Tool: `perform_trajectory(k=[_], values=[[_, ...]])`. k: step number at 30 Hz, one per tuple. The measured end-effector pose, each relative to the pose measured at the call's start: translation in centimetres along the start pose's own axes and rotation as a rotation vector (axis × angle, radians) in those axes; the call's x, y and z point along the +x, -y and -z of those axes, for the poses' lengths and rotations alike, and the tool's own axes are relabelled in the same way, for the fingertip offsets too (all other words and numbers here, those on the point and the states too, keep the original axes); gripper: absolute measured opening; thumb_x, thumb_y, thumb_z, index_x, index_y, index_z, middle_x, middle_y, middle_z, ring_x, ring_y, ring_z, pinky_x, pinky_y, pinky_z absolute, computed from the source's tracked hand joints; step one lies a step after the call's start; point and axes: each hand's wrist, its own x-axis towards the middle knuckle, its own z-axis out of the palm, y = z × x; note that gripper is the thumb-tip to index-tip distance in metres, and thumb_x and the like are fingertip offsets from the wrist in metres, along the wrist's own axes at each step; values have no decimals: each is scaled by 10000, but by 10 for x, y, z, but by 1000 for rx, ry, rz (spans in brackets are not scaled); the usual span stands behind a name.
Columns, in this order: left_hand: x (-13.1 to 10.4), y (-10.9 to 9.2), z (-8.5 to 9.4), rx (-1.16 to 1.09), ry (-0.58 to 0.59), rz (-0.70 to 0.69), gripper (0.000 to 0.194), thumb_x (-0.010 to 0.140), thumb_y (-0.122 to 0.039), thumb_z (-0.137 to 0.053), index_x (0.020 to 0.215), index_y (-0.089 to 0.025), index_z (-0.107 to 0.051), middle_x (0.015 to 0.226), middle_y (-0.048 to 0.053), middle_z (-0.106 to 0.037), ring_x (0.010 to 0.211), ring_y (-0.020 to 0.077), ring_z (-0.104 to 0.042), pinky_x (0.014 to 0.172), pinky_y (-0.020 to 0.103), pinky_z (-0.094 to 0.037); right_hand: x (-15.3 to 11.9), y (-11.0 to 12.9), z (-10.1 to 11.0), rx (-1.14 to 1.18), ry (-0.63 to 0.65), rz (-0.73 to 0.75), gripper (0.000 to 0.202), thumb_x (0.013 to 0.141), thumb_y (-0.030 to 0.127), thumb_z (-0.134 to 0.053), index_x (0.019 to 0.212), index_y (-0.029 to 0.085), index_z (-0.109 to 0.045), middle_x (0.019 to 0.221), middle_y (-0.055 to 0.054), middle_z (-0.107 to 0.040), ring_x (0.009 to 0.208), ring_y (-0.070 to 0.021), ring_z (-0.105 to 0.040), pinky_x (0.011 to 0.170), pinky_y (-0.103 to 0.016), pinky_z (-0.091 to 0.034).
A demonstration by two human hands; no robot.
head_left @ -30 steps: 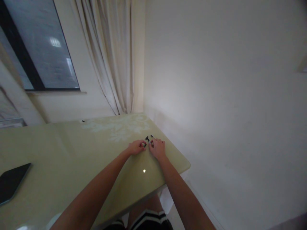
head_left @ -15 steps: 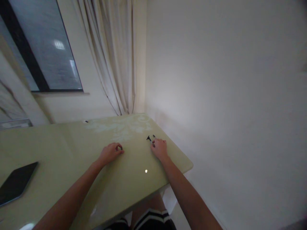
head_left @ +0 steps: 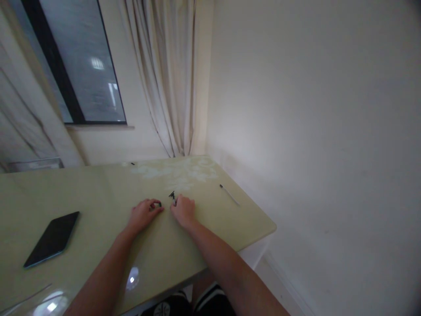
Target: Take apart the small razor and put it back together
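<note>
On the pale green table, my left hand is closed in a pinch around a small dark object. Just to its right, my right hand grips a small dark tool whose wider dark end sticks out beyond the fingers. The two hands are close but apart. A thin white stick with a dark tip lies on the table to the right of my right hand.
A dark tablet-like slab lies at the left of the table. A tiny dark piece rests near the back edge. Behind are a curtain, a window and a wall on the right.
My right hand has moved left with the dark tool, close to my left hand. The white stick now shows in full. The view has shifted, so the slab appears farther right.
</note>
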Motion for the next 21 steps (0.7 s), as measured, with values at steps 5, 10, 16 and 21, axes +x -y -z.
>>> perform_trajectory(k=[5, 10, 16, 21], values=[[4, 10, 1, -77, 17, -33, 494, 833, -547, -601, 1179, -221, -737, 989, 79, -742, 908, 248, -692, 794, 330, -496, 10, -31, 16, 29, -16, -31, 424, 957, 573, -557, 1078, 194, -701, 993, -148, -754, 963, -309, -703, 865, -423, -470], [8, 11, 1, -113, 38, -26, 452, 812, -530, -629, 1125, -232, -759, 974, 76, -753, 903, 253, -699, 788, 330, -504, 6, -140, 70, -75, -262, -120, 213, 928, 321, -629, 1105, 220, -690, 1176, -168, -668, 1167, -349, -588, 974, -469, -401], [6, 3, 7, -100, 75, 25, 453, 851, -526, -600, 1162, -233, -751, 988, 67, -755, 917, 247, -707, 790, 325, -498, -18, -207, 94, -31, -251, -178, 206, 896, 139, -574, 1011, 264, -690, 1005, -107, -659, 1025, -323, -618, 877, -445, -413], [1, 1, 8, -49, 44, 30, 439, 871, -524, -583, 1172, -248, -744, 1003, 60, -756, 937, 250, -698, 791, 332, -491, -14, -152, 71, -25, -89, 51, 240, 876, 93, -540, 1028, 209, -685, 1034, -107, -691, 944, -242, -636, 834, -345, -432]])
